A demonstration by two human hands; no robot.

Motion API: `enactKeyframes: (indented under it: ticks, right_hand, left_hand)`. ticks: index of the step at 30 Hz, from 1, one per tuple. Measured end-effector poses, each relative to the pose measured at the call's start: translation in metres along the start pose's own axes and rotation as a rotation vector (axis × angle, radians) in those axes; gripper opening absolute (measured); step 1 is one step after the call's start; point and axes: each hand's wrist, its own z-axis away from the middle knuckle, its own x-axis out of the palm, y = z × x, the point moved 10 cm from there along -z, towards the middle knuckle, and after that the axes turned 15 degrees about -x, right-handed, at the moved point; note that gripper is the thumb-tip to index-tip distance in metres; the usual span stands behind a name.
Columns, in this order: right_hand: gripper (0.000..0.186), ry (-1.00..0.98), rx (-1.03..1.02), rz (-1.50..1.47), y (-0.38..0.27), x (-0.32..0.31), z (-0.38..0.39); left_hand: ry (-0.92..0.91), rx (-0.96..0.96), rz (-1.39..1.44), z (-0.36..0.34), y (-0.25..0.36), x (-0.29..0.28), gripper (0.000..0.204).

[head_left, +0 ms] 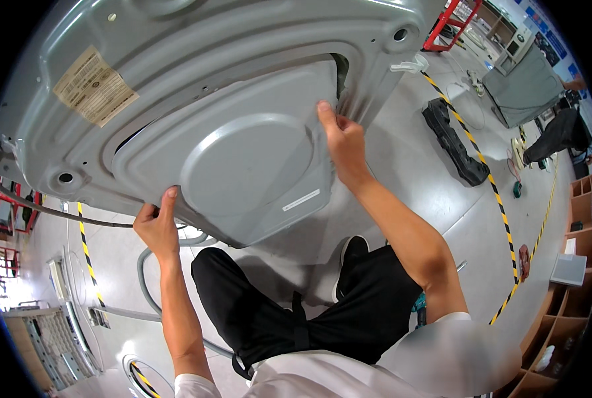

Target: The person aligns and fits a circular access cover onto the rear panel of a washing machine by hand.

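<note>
A grey stamped metal housing [276, 26] with a paper label [95, 86] fills the top. In its cutout sits a lighter grey panel [243, 166] with a raised round ring and small white strip, slightly askew, leaving a dark gap along the upper edge. My left hand [160, 225] grips the panel's lower left edge, thumb on its face and fingers curled behind. My right hand [341, 142] grips its right edge, thumb on the face, fingers mostly hidden behind. A grey hose [144, 272] lies below the housing on the left.
Striped floor tape [491, 192], a long black moulded piece [452, 142] and a grey appliance [525, 86] are at right, beside another person's dark-trousered leg [558, 136]. Wooden cubbies [554, 302] stand at lower right, red racks [442, 26] at upper right. My legs are below the panel.
</note>
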Motion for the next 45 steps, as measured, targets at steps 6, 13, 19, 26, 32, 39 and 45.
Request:
enactKeyframes:
  ticks: [6, 13, 19, 26, 32, 39, 45]
  right_hand:
    - [0.062, -0.039, -0.111, 0.12, -0.013, -0.005, -0.01]
    - [0.072, -0.179, -0.216, 0.584, -0.033, -0.013, -0.019]
    - [0.073, -0.094, -0.165, 0.512, -0.027, -0.025, -0.025]
    - [0.064, -0.04, -0.131, 0.481, -0.041, -0.035, -0.024]
    - [0.059, -0.023, -0.074, 0.455, -0.032, -0.039, -0.03]
    - [0.062, -0.008, -0.11, 0.453, -0.031, -0.038, -0.029]
    - [0.062, 0.007, -0.151, 0.527, -0.035, -0.039, -0.033]
  left_hand:
    - [-0.006, -0.031, 0.083, -0.007, -0.016, -0.001, 0.046]
    - [-0.01, -0.07, 0.156, -0.009, -0.012, 0.0, 0.051]
    - [-0.001, -0.06, 0.108, -0.009, -0.01, 0.002, 0.053]
    - [0.002, -0.063, 0.095, -0.006, -0.008, 0.006, 0.054]
    - [0.026, -0.035, 0.069, -0.007, -0.002, 0.008, 0.053]
    - [0.053, -0.009, 0.046, -0.01, -0.003, 0.009, 0.054]
    - [0.082, 0.013, -0.022, -0.005, 0.006, 0.007, 0.056]
